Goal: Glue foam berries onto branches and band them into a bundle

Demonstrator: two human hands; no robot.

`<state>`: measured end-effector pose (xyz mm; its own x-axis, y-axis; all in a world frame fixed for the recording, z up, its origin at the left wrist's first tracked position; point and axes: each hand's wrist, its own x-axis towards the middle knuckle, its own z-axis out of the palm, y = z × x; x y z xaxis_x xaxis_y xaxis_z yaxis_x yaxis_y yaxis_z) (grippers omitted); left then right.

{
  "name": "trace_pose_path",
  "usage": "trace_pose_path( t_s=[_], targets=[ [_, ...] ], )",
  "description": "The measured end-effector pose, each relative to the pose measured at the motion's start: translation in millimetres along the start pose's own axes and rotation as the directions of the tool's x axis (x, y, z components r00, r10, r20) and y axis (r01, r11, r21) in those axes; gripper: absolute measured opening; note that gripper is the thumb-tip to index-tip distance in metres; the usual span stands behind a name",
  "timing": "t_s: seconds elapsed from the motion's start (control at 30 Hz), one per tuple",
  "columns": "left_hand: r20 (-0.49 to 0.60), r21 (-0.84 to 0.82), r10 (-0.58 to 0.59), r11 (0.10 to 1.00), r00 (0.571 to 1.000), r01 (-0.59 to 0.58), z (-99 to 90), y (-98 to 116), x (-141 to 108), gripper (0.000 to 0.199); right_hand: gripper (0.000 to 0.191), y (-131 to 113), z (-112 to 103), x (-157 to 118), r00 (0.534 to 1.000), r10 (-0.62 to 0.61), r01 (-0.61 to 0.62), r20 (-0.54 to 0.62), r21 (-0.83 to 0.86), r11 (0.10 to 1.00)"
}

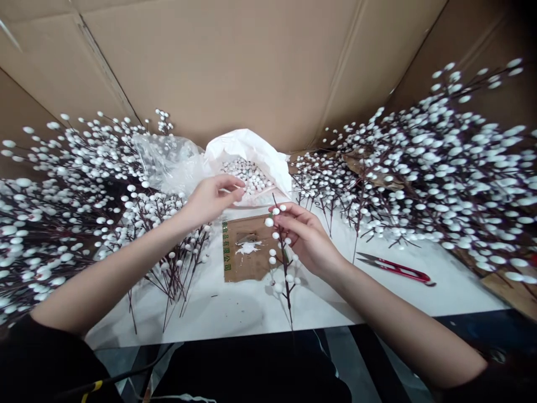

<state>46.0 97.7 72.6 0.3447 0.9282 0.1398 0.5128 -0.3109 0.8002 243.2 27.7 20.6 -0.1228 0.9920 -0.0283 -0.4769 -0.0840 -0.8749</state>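
Pinching the slender brown stem with white oval berries (287,271) in the right hand (312,240) over the white desk (243,319), probably keeping twigs accessible; curling the left hand (210,197) beside the open white bead bag (268,152), contents unclear.

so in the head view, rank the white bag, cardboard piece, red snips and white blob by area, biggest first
1. White bag
2. Cardboard piece
3. Red snips, long but thin
4. White blob, a small patch on the cardboard
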Motion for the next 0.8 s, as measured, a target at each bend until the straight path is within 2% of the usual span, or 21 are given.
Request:
trace_pose_path(
  t_s=[0.03,0.07,0.13,0.2,0.3,0.47,0.63,0.8],
  targets=[
    [0.042,0.255,0.057,0.965,0.998,-0.066,-5.5,-3.3,13.8,0.026,0.022,-0.4,0.1,-0.1,1.0,0.0,0.0,-0.005,0.001,1.0],
    [0.114,0.49,0.069,0.864,0.991,-0.117,-9.2,-7.3,28.2,0.024,0.022,-0.4,0.0,-0.1,1.0,-0.003,0.003,-0.007,-0.001,1.0],
    [0.174,0.602,0.016,0.789,0.985,-0.119,-10.3,-16.1,56.8,0.019,0.023,0.4,-0.5,0.0,1.0,-0.017,0.017,-0.005,-0.006,1.0],
    [0.225,0.675,-0.05,0.728,0.973,-0.119,-3.3,-24.7,81.6,0.015,0.023,1.7,-1.5,0.2,0.999,-0.045,0.045,0.006,-0.018,0.999],
    [0.246,0.766,-0.142,0.635,0.959,-0.102,14.3,-33.8,106.0,0.025,0.021,3.3,-3.3,0.5,0.996,-0.084,0.086,0.029,-0.052,0.995],
    [0.25,0.842,-0.237,0.533,0.939,-0.09,32.5,-40.7,119.5,0.032,0.011,4.0,-5.7,0.8,0.997,-0.06,0.062,0.046,-0.055,0.997],
    [0.247,0.865,-0.251,0.492,0.936,-0.096,35.7,-45.8,123.1,0.033,0.01,4.3,-5.1,1.3,0.998,-0.055,0.057,0.03,-0.058,0.997],
    [0.21,0.861,-0.204,0.502,0.956,-0.082,37.7,-50.0,121.3,0.034,0.012,2.1,-2.0,0.1,1.0,0.008,-0.008,0.006,0.018,1.0]
  ],
)
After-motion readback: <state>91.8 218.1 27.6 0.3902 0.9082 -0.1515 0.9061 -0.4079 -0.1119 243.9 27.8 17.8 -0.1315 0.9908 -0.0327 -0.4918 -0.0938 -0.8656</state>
